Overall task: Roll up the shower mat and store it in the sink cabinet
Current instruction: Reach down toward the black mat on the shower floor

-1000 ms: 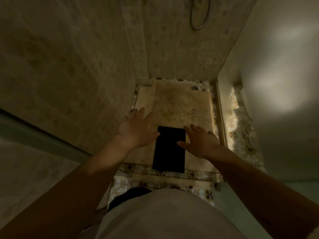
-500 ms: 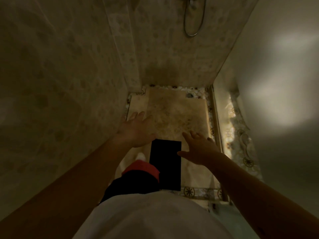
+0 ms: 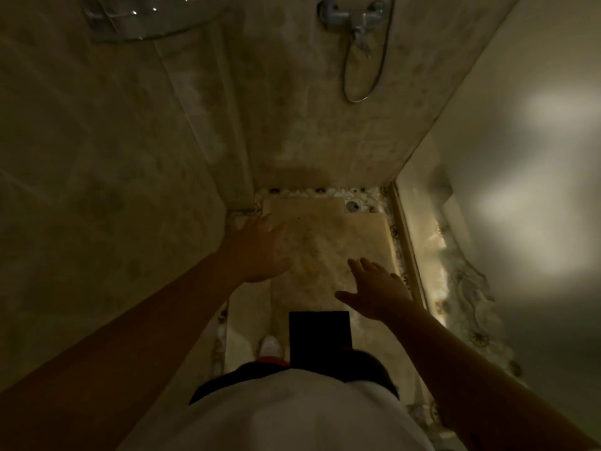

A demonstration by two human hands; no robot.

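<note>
The beige, stained shower mat [image 3: 325,236] lies flat on the shower floor, reaching from the back wall toward my feet. My left hand [image 3: 257,249] hovers open over the mat's left edge, fingers spread. My right hand [image 3: 374,291] hovers open over the mat's right side, palm down. Neither hand holds anything. A black rectangle [image 3: 320,335] covers part of the mat near my body. The sink cabinet is not in view.
Tiled walls close in on the left and back. A shower mixer with hose [image 3: 357,17] hangs on the back wall. A round drain [image 3: 352,206] sits beside the mat's far right corner. A glass panel rail [image 3: 411,252] runs along the right. My white shoe [image 3: 270,345] stands on the floor.
I have stepped into the shower; the view moved forward and the mixer came into view. Both hands stay open and have reached farther over the mat.
</note>
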